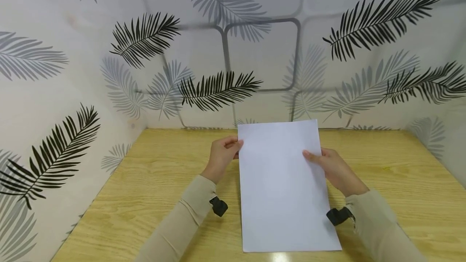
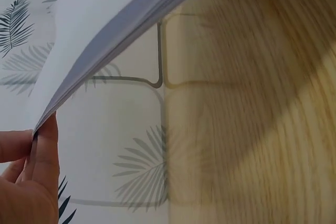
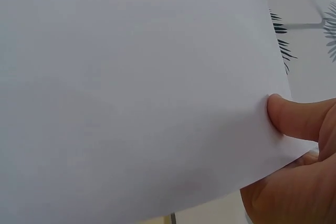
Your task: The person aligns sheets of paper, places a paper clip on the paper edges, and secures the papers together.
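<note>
A small stack of white paper sheets (image 1: 280,189) is held up, tilted, above the wooden table. At its upper left edge my left hand (image 1: 223,155) pinches the sheets, thumb in front and fingers behind. My right hand (image 1: 338,169) grips the right edge, its thumb lying on the front face. In the left wrist view several layered edges of the paper (image 2: 115,9) show, slightly parted, above the left hand (image 2: 37,177). The right wrist view is mostly filled by the blank front sheet (image 3: 131,87), with the right thumb (image 3: 299,119) pressed on it near a corner.
The wooden table (image 1: 153,181) spreads out on both sides of the paper. Behind and to the left stand pale walls (image 1: 262,55) with a leaf pattern. A tiny yellow-green speck (image 1: 386,168) lies on the table at right. Black devices (image 1: 218,206) are worn on both wrists.
</note>
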{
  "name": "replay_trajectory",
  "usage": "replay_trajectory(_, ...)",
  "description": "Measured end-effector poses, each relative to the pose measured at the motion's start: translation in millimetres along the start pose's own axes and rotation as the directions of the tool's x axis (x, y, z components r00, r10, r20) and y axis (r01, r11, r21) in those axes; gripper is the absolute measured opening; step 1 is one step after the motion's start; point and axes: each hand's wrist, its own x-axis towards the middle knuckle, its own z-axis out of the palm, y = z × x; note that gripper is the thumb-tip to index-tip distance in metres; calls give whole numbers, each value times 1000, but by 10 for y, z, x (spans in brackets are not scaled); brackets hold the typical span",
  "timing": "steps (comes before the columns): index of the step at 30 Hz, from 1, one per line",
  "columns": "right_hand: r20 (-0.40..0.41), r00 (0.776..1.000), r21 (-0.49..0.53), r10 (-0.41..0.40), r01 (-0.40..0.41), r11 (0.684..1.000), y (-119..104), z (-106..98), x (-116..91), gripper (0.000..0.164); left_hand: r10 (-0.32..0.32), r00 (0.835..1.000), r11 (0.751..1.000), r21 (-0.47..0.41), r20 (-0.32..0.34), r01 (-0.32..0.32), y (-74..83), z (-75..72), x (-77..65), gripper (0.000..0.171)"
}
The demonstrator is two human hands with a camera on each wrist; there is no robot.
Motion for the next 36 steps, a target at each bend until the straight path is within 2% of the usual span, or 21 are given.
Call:
replay_trajectory(4, -22, 1000, -67, -2, 1, 998, 20, -9, 11, 68, -7, 1000, 1000, -26, 3, 7, -24, 11, -12, 25)
replay_trajectory(7, -44, 999, -119, -30, 24, 993, 29, -32, 22, 68, 0, 1000, 1000, -31, 0, 0, -38, 12, -24, 25)
replay_trajectory(10, -74, 994, -173, -78, 64, 983, 51, -74, 38, 60, -1, 1000, 999, -38, -7, 0, -56, 8, -30, 25)
replay_trajectory(15, -111, 987, -188, -117, 95, 978, 88, -158, 66, 41, -4, 1000, 999, -51, -18, 3, -88, -2, -29, 25)
replay_trajectory(21, -88, 980, -228, -181, 157, 961, 85, -260, 76, 38, 23, 999, 998, -49, -30, -25, -87, -14, -22, 24)
replay_trajectory(25, -64, 960, -312, -272, 240, 919, 72, -344, 70, 32, 38, 999, 998, -44, -39, -40, -72, -27, -21, 23)
replay_trajectory(28, -88, 940, -441, -330, 261, 859, 63, -432, 64, 27, 36, 999, 998, -43, -41, -38, -73, -35, -15, 23)
replay_trajectory(33, -189, 901, -649, -390, 183, 738, 76, -667, 21, 26, 34, 999, 998, -48, -33, -35, -80, -43, 1, 24)
replay_trajectory(36, -245, 894, -693, -374, 108, 713, 107, -836, -9, 26, 27, 999, 999, -47, -27, -28, -80, -47, 7, 25)
